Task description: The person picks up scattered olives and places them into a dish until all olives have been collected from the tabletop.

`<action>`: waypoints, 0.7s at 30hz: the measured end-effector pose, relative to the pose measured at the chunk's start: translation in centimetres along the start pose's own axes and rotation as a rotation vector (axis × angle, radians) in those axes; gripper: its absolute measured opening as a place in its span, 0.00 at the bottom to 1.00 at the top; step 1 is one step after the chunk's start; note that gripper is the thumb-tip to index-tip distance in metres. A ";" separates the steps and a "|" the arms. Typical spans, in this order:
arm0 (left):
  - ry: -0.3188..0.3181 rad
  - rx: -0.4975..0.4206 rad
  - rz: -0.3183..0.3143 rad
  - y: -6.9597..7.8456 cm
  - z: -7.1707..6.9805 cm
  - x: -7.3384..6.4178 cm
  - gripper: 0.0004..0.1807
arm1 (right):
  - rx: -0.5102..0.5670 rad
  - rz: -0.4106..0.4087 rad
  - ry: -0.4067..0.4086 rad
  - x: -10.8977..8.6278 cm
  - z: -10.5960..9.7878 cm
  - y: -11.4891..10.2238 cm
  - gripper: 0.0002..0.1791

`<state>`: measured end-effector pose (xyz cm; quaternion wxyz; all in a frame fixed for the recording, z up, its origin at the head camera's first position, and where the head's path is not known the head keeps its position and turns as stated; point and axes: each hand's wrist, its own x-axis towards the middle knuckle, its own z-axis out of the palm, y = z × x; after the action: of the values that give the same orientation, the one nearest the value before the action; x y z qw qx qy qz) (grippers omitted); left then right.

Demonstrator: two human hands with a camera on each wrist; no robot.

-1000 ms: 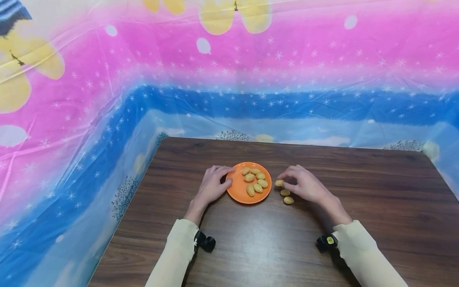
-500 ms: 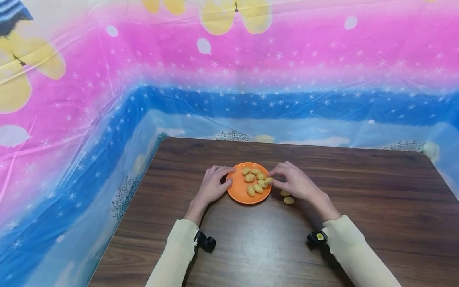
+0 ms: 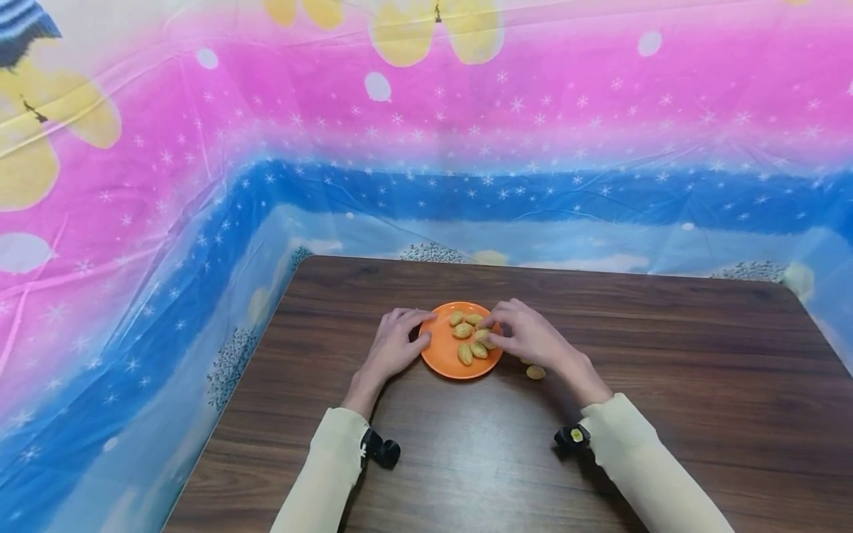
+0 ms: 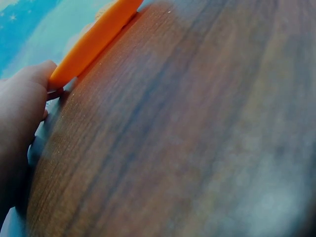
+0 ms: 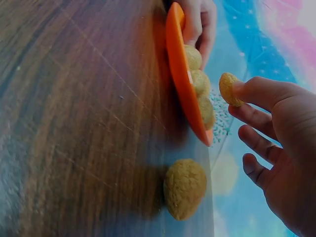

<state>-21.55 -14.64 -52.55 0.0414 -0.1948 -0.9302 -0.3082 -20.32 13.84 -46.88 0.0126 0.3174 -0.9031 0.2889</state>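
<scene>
An orange plate [image 3: 436, 359] on the table bears several tan, rough-shelled, almond-shaped nuts [image 3: 464, 354]. My left hand [image 3: 395, 342] holds the plate's left rim, thumb and fingers bent around it; the left wrist view has only part of this hand beside the plate's edge [image 4: 98, 42]. Over the plate's right side, my right hand [image 3: 533, 337] pinches one nut [image 5: 229, 89] between thumb and forefinger, its other fingers loosely bent. That nut shows just above the nuts on the plate in the right wrist view. A loose nut [image 5: 184, 189] lies on the table right of the plate.
The dark wood-grain table [image 3: 453, 459] stretches around the plate. A printed pink and blue cloth [image 3: 566, 148] hangs behind and along its left side. Black wrist cameras [image 3: 381, 449] sit at both pale sleeves. Part of another loose nut peeks out under the right hand.
My right hand has picked a nut off the table and carried it left, over the plate's right side. The left hand and the plate have stayed put.
</scene>
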 end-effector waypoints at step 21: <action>-0.018 0.010 -0.011 0.1 -0.1 0.0 0.21 | -0.041 0.007 0.002 1.8 2.1 -0.6 0.09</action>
<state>-21.53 -14.65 -52.40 0.0323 -0.1924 -0.9331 -0.3021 -21.02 11.31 -47.95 0.0189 0.3136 -0.9099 0.2708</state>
